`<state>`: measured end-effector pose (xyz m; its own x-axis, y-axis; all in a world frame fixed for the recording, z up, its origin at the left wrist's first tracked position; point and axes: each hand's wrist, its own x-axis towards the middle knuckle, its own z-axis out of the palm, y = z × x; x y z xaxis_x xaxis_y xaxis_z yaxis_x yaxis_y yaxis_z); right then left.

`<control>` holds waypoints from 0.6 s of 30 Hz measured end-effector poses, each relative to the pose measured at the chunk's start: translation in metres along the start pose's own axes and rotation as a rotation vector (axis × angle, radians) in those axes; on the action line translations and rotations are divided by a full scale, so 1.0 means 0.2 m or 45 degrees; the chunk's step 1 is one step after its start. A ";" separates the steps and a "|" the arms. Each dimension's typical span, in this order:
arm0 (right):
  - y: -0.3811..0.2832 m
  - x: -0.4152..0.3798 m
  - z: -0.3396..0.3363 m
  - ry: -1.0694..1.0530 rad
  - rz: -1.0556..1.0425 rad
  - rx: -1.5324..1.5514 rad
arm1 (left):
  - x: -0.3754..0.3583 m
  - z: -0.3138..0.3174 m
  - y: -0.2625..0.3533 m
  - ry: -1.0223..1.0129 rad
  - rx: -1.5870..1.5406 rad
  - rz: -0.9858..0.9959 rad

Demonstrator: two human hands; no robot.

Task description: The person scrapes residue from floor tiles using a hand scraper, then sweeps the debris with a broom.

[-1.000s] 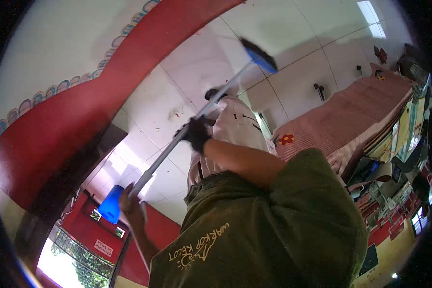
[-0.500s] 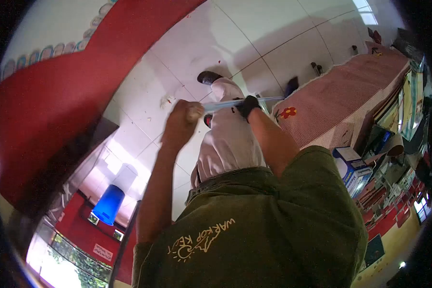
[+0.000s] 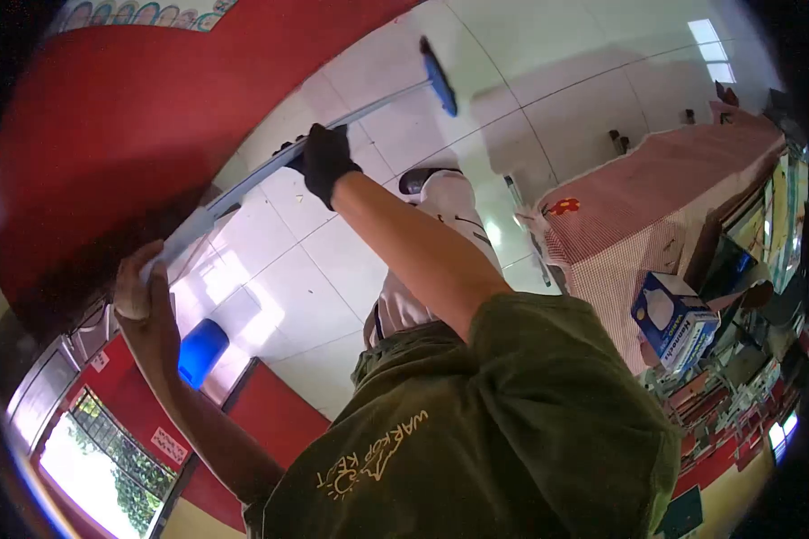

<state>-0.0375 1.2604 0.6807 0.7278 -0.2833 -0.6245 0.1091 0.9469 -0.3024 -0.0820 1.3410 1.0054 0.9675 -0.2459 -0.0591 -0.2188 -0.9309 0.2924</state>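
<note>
A broom with a pale grey-blue handle (image 3: 243, 190) stretches diagonally across the view, its blue head (image 3: 440, 83) with dark bristles over the tiled floor. Around the middle of the handle, my right hand (image 3: 326, 164) is closed, wearing a black glove. My left hand (image 3: 144, 289), ungloved, holds the handle near its upper end at the far left. Below the right forearm are my light trousers and a dark shoe (image 3: 427, 180).
A red wall or panel (image 3: 153, 108) curves along the left. On the right stands a table with a red checked cloth (image 3: 638, 189), carrying a blue-and-white box (image 3: 674, 314) and stacked books. A blue bucket (image 3: 203, 352) is at lower left.
Both hands have swung left with the broom, the left hand farthest. The broom head has moved from beside the table up and left across the floor.
</note>
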 end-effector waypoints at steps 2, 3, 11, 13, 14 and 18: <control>-0.30 -0.20 0.06 0.180 0.203 0.142 | -0.05 0.04 -0.02 -0.075 -0.174 -0.152; -0.44 -0.20 -0.06 0.182 0.208 0.134 | -0.06 0.11 -0.07 -0.143 -0.282 -0.160; -0.55 0.01 -0.78 -0.972 -0.602 -2.861 | -0.20 0.74 0.06 -0.274 -0.563 -0.411; -0.42 -0.06 -0.74 -0.874 -0.388 -2.814 | -0.25 0.62 -0.08 -0.268 -0.395 -0.428; -0.24 -0.10 -0.61 -0.735 -0.167 -2.869 | -0.29 0.53 -0.16 -0.208 -0.375 -0.516; 0.34 -0.29 -0.30 -0.875 -0.087 -2.813 | -0.46 0.19 -0.32 0.075 -0.292 -0.833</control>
<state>-0.1130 1.3319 0.6532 0.8484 0.2287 -0.4774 -0.1618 -0.7467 -0.6452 -0.1611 1.4132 0.9554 0.8979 0.3675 -0.2422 0.4380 -0.8005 0.4091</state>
